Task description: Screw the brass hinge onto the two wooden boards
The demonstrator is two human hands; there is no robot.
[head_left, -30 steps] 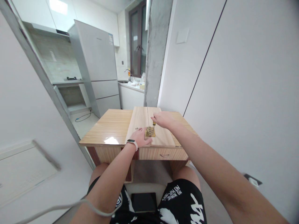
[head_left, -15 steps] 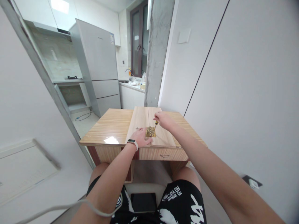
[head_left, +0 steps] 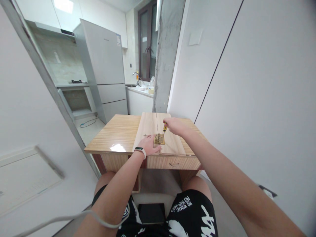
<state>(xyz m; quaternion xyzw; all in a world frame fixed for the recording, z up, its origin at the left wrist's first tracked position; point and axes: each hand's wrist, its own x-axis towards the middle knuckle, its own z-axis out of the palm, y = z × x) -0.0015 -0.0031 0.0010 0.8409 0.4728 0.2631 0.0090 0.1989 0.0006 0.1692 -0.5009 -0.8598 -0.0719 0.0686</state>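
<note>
Two pale wooden boards (head_left: 148, 126) lie side by side on a small wooden desk (head_left: 118, 131), with a narrow seam between them. A brass hinge (head_left: 159, 139) spans that seam near the front. My right hand (head_left: 172, 125) is closed around the yellow handle of a screwdriver (head_left: 165, 127), whose shaft points down to the hinge's right leaf. My left hand (head_left: 148, 145) rests on the left board with fingers spread, beside the hinge's left leaf. A small metal piece, perhaps screws, lies by the left fingertips; it is too small to make out.
A drawer with a handle (head_left: 174, 164) sits in the desk front, above my knees. A dark flat object (head_left: 151, 213) lies between my thighs. A pale cable (head_left: 74, 217) crosses my left forearm. Behind the desk stand a fridge (head_left: 108, 59) and a concrete pillar (head_left: 168, 56).
My right hand has shifted slightly and turned about the screwdriver, so more of the yellow handle shows. My left hand stays in place on the board.
</note>
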